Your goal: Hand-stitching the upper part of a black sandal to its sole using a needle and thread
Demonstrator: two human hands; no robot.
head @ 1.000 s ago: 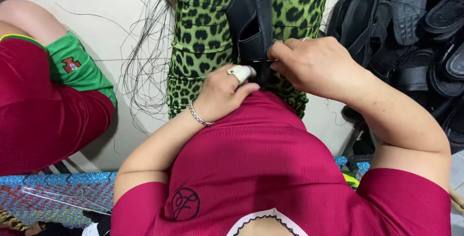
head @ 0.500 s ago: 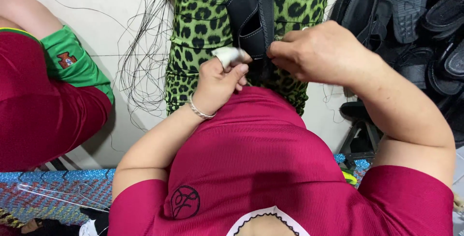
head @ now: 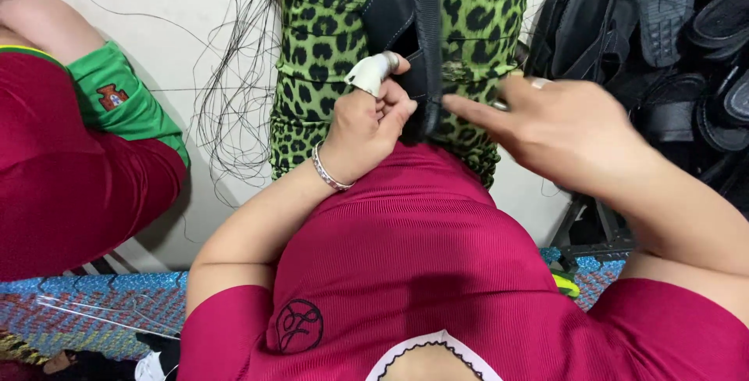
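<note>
Left hand (head: 365,124) was curled, taped fingertip (white wrap) pinching the edge of the black leather piece (head: 406,14), which lay against green leopard-print fabric (head: 320,46) straight ahead. Right hand (head: 562,127) was spread, fingers extended and touching the black strap (head: 428,46), not gripping it. Silver bracelet (head: 328,172) sat on the left wrist. Black sandals (head: 663,46) were stacked at right; loose black threads (head: 234,108) hung at left.
</note>
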